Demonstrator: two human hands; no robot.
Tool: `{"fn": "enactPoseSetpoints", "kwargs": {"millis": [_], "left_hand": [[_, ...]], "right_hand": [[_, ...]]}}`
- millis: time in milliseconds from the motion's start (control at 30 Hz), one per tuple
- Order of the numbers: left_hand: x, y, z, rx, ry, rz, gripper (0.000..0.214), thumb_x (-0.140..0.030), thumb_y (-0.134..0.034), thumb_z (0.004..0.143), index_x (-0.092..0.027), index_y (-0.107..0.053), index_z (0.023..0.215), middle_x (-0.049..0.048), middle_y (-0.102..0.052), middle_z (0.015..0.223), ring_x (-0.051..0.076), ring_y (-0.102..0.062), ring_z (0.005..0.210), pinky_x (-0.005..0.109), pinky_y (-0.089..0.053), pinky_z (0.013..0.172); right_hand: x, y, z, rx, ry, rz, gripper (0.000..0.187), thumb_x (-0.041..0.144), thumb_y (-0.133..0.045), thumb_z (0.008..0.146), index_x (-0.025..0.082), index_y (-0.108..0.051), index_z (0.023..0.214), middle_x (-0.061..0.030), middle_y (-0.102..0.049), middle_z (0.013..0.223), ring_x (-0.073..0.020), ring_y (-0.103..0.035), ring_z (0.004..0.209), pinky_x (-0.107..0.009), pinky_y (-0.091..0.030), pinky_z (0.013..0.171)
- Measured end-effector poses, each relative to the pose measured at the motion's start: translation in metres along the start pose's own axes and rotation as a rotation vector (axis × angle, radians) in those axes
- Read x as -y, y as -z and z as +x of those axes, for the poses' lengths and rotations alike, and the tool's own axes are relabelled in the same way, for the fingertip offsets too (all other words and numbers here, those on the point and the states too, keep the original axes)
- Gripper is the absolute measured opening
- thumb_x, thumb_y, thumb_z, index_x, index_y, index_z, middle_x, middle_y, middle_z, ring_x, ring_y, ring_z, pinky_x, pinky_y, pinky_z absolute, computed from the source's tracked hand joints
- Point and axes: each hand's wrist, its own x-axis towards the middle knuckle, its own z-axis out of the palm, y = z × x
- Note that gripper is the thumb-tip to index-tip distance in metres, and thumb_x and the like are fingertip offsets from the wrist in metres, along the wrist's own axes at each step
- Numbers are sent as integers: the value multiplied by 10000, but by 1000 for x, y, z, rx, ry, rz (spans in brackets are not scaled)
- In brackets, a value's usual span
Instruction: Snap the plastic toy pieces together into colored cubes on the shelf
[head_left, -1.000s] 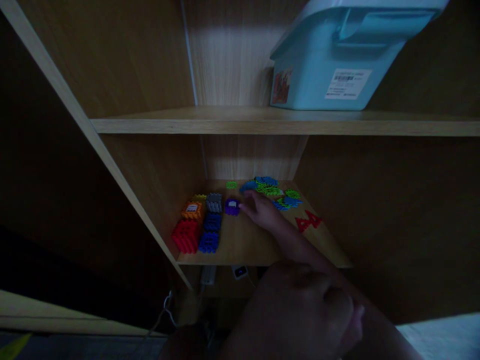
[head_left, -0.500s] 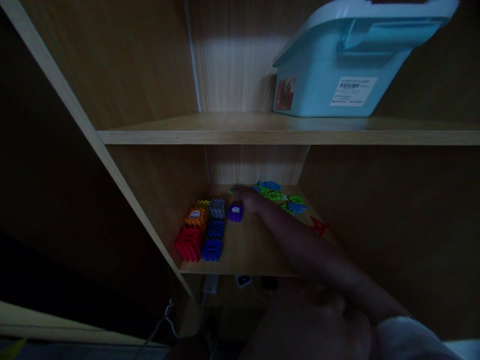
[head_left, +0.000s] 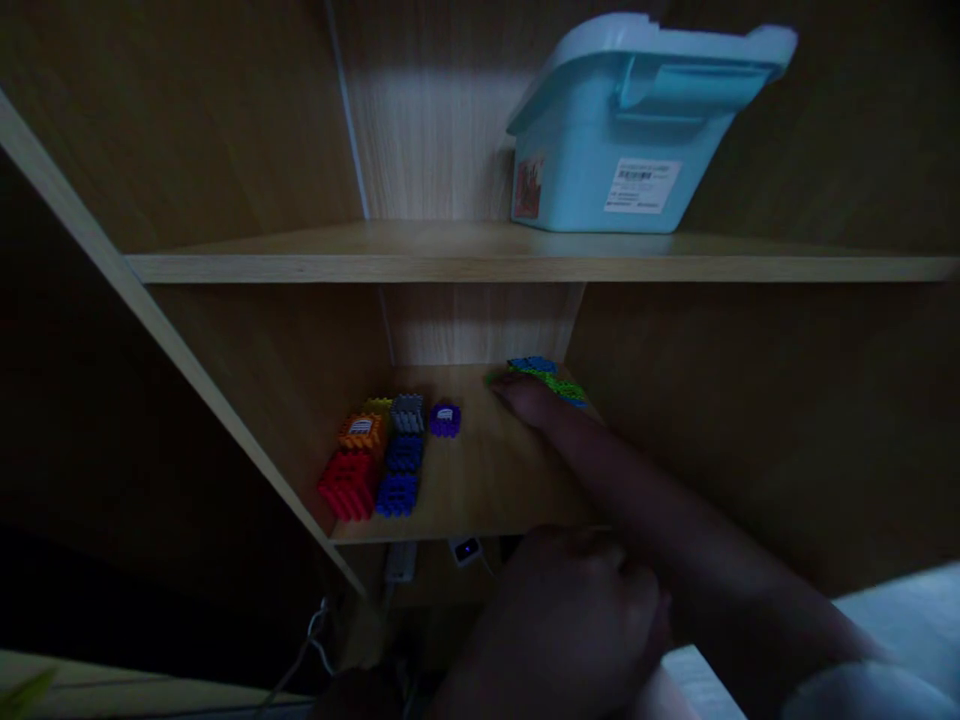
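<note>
My right hand reaches deep into the lower shelf, its fingertips at a loose pile of green and blue interlocking toy pieces by the back wall. It is too dark to make out the fingers. A single purple piece lies a little to the left of that hand. Further left are neat stacks: orange, grey, red and blue. My left hand hangs below the shelf edge in the foreground, curled into a fist; what it holds, if anything, is hidden.
A light blue lidded plastic bin with a barcode label stands on the upper shelf board. Wooden side panels close in the compartment. Under the lower shelf a small device with a lit spot and a cable show.
My right hand has moved from beside the purple piece back and right to the green and blue pile. The red pieces at the right are now hidden behind my arm. The view shifted.
</note>
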Motion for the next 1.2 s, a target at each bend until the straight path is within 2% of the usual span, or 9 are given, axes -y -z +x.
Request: {"fn": "enactPoseSetpoints", "kwargs": {"millis": [100,233,367,467,700,800,933,1067,1200], "left_hand": [[0,-1,3,90,57,-10,182,-300,-634,1014,-198,-700,878,14,-779,857,211,-744,767,345,-586,690],[11,-3,3,238,190,15,258,-321,-599,1022,-192,-723,836,47,-782,819,228,-749,723,348,-574,682],[33,-7,-1,251,276,53,268,-314,-573,1035,-191,-730,855,71,-779,852,252,-754,800,361,-562,717],[51,-10,-6,228,309,46,227,-248,-590,1016,-189,-706,830,64,-754,861,241,-733,850,350,-544,755],[97,-25,-24,72,349,10,145,-196,-632,992,-203,-677,854,66,-702,994,236,-678,974,374,-532,906],[111,-33,-29,-32,375,46,58,-188,-642,983,-213,-695,979,70,-695,1049,258,-665,1040,418,-520,988],[114,-40,-31,-65,388,97,53,-208,-641,987,-213,-689,1009,78,-691,1065,276,-658,1057,442,-518,998],[109,-42,-31,-74,408,138,89,-228,-601,1017,-216,-689,1032,80,-691,1080,280,-657,1060,455,-515,1007],[107,-43,-31,-75,430,171,89,-228,-598,1016,-224,-687,1019,76,-692,1078,282,-654,1068,452,-513,1004]], "right_hand": [[1,29,-35,-54,-49,-58,412,236,-517,1036,197,-695,1406,-135,-671,1506,-304,-588,1420,-485,-418,1241],[0,50,-103,-263,-335,-235,462,335,-398,1098,104,-655,1404,-267,-700,1349,-398,-659,1267,-563,-487,1132],[-2,37,-163,-224,-397,-290,533,452,-499,1069,88,-611,1442,-289,-687,1372,-413,-656,1288,-580,-498,1127],[2,21,-182,-183,-336,-272,516,439,-515,1058,82,-628,1415,-290,-639,1467,-405,-593,1394,-578,-476,1168],[14,18,-183,-244,-231,-199,381,467,-609,1037,160,-747,1215,-211,-749,1295,-364,-695,1236,-542,-536,1129],[15,19,-180,-173,-34,3,302,392,-654,1025,212,-737,1253,-155,-735,1377,-320,-662,1338,-516,-530,1168],[18,16,-176,-75,184,248,271,261,-617,1040,296,-718,1289,-72,-722,1429,-239,-609,1433,-467,-519,1194],[15,10,-167,-127,169,265,255,209,-615,1026,292,-737,1235,-63,-763,1336,-226,-697,1296,-433,-570,1108],[5,3,-150,-163,101,90,225,159,-623,1002,270,-784,1112,-57,-812,1177,-228,-743,1149,-413,-580,1055]]}}
